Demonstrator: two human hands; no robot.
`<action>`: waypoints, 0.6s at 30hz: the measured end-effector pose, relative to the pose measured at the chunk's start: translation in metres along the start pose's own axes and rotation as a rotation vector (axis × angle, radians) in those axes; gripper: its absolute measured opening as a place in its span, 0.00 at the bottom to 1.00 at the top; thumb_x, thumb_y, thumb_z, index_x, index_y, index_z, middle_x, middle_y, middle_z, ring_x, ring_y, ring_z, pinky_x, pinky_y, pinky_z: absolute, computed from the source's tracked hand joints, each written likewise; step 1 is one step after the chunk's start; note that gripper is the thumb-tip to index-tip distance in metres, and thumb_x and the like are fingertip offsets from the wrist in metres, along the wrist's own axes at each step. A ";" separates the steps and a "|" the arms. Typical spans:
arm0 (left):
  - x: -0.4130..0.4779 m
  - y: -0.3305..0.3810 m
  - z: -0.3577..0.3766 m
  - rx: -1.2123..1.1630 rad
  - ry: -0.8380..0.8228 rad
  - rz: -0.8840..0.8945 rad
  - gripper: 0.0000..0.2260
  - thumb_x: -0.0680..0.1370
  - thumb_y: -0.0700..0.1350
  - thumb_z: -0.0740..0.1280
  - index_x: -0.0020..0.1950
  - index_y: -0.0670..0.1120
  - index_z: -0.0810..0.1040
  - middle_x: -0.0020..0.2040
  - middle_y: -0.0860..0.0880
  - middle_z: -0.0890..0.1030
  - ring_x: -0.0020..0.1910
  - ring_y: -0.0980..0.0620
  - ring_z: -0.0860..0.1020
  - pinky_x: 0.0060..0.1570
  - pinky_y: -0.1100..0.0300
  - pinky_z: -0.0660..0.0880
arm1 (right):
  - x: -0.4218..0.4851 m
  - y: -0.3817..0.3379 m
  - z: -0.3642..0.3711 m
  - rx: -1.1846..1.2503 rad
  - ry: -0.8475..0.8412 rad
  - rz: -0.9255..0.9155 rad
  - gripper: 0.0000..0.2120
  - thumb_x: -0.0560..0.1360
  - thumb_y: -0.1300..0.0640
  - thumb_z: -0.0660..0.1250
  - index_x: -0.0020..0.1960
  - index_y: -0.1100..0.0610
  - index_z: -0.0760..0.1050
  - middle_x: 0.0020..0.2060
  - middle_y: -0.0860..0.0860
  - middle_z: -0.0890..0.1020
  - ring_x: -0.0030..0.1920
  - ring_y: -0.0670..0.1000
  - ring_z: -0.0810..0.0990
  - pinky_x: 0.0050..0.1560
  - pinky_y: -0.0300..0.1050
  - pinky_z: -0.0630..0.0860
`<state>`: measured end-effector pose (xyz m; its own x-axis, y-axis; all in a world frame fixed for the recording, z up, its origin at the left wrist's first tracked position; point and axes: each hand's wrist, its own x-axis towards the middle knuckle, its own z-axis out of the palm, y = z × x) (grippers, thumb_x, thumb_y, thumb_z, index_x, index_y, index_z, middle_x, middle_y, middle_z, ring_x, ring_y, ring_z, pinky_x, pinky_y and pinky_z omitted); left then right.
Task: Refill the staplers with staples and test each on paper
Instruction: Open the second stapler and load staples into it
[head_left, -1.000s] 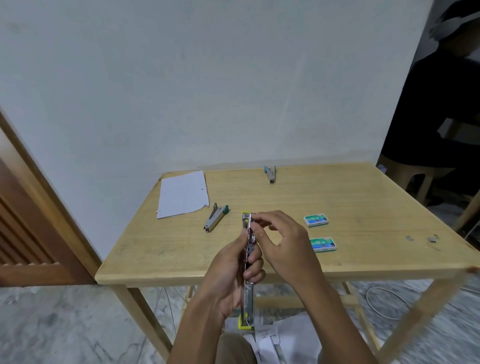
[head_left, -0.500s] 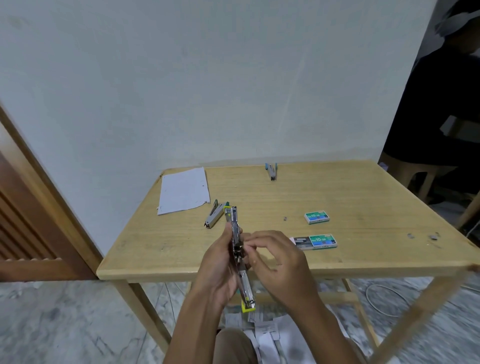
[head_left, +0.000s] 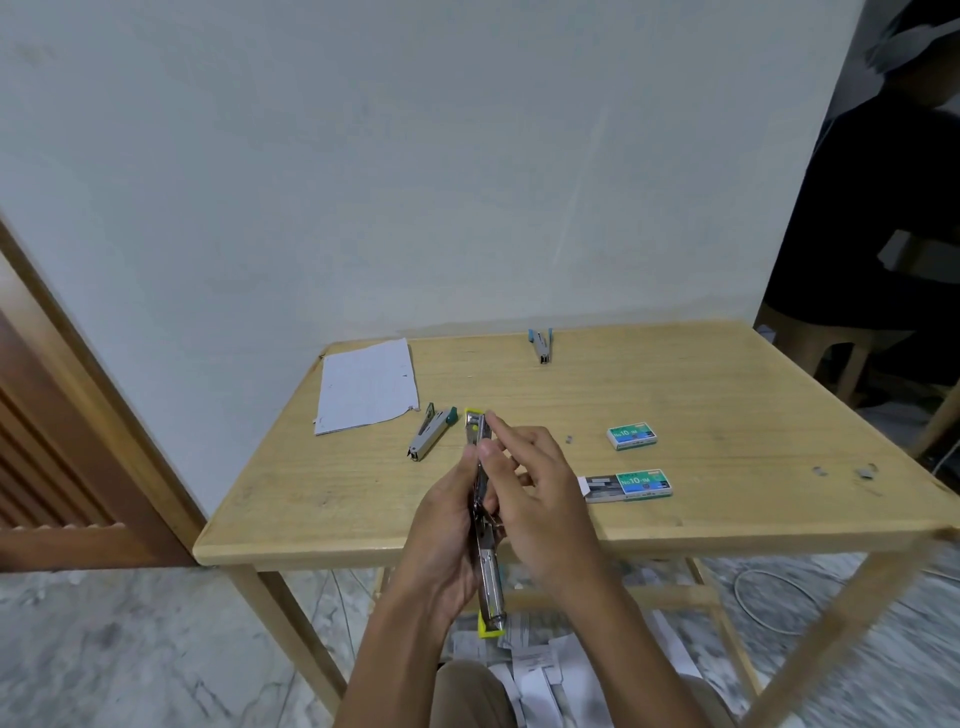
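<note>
Wood-topped, the table (head_left: 675, 395) stands against a pale wall (head_left: 415, 156), with a brown louvred door (head_left: 52, 441) at the left and a marble floor (head_left: 130, 649) below. Over the table's near edge, a yellow stapler (head_left: 488, 571) is swung open into one long metal strip with yellow plastic at both ends. The left hand (head_left: 447, 530) grips its middle with curled fingers. The right hand (head_left: 535, 493) lays a straight index finger and thumb along the upper rail; a staple strip may be under them, but the view is too small to tell.

On the table lie a paper sheet (head_left: 366, 384), a green stapler (head_left: 430, 434) just beside it, a blue stapler (head_left: 541, 345) near the wall, a closed staple box (head_left: 632, 436) and an open staple box (head_left: 631, 485) with its tray slid out. Loose staples (head_left: 865, 471) sit near the right edge.
</note>
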<state>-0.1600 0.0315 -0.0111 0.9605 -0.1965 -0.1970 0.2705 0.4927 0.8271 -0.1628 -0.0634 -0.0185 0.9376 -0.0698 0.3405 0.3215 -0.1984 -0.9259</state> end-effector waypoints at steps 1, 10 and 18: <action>0.000 0.000 0.000 0.000 0.000 0.005 0.23 0.79 0.55 0.65 0.61 0.35 0.77 0.52 0.42 0.69 0.49 0.41 0.71 0.40 0.52 0.78 | 0.000 0.000 0.001 0.011 0.007 0.009 0.20 0.75 0.35 0.61 0.66 0.34 0.72 0.51 0.40 0.74 0.46 0.48 0.78 0.45 0.42 0.76; 0.002 -0.005 0.000 0.066 0.010 0.076 0.17 0.83 0.52 0.60 0.55 0.38 0.78 0.32 0.46 0.68 0.29 0.53 0.72 0.28 0.61 0.74 | -0.002 -0.005 0.000 0.164 -0.007 0.115 0.16 0.80 0.51 0.63 0.67 0.47 0.75 0.47 0.43 0.73 0.32 0.40 0.73 0.37 0.35 0.72; 0.001 -0.005 0.000 0.095 0.024 0.080 0.14 0.83 0.51 0.59 0.54 0.41 0.75 0.28 0.49 0.67 0.27 0.54 0.70 0.28 0.61 0.72 | -0.004 -0.002 0.000 0.102 0.000 0.107 0.14 0.80 0.50 0.63 0.64 0.47 0.77 0.46 0.44 0.73 0.32 0.41 0.75 0.37 0.36 0.73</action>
<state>-0.1601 0.0285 -0.0159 0.9804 -0.1390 -0.1399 0.1865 0.4231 0.8867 -0.1676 -0.0622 -0.0180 0.9673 -0.0847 0.2391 0.2316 -0.0894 -0.9687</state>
